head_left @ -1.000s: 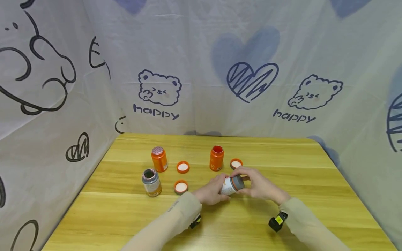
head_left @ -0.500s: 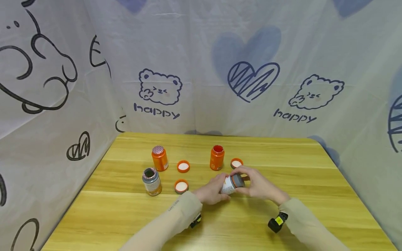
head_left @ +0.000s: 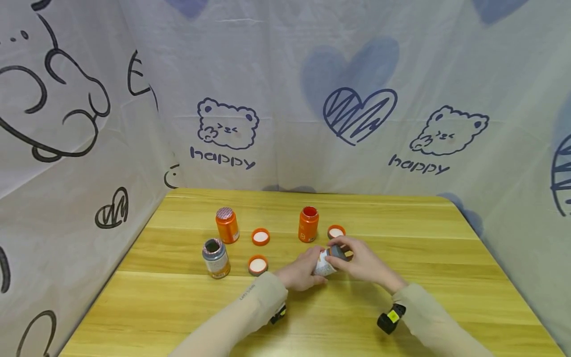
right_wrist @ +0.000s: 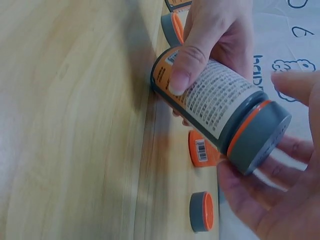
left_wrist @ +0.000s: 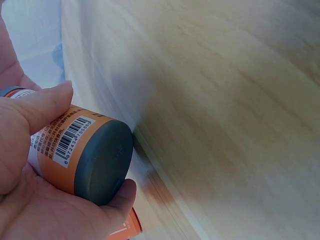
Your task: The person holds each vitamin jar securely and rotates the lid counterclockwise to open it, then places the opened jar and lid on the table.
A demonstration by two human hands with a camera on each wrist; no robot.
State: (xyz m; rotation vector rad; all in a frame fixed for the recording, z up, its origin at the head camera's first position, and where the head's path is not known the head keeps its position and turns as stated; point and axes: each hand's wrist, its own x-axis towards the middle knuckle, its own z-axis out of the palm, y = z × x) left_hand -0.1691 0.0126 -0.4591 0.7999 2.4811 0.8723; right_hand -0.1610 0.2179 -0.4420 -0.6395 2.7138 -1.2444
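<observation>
A pill bottle (head_left: 324,266) with a white and orange label is held tilted above the table. My left hand (head_left: 298,273) grips its body, with the thumb (left_wrist: 50,102) over the label and a finger at the grey base (left_wrist: 107,162). On its other end sits a grey cap (right_wrist: 262,137) with an orange ring. My right hand (head_left: 363,260) curls its fingers round this cap. In the right wrist view one finger (right_wrist: 295,86) stands apart from the cap, while others lie along its underside.
Behind my hands stands an orange bottle (head_left: 308,225), uncapped. To the left are another orange bottle (head_left: 228,228) with a foil-like top and a grey-necked bottle (head_left: 217,260). Upturned caps lie among them: an orange cap (head_left: 260,237), a grey-orange cap (head_left: 257,266) and another cap (head_left: 336,232).
My right hand has turned at the cap, its thumb moving up toward the bottle's neck and its wrist slightly left. The left hand and bottle stay nearly still.
</observation>
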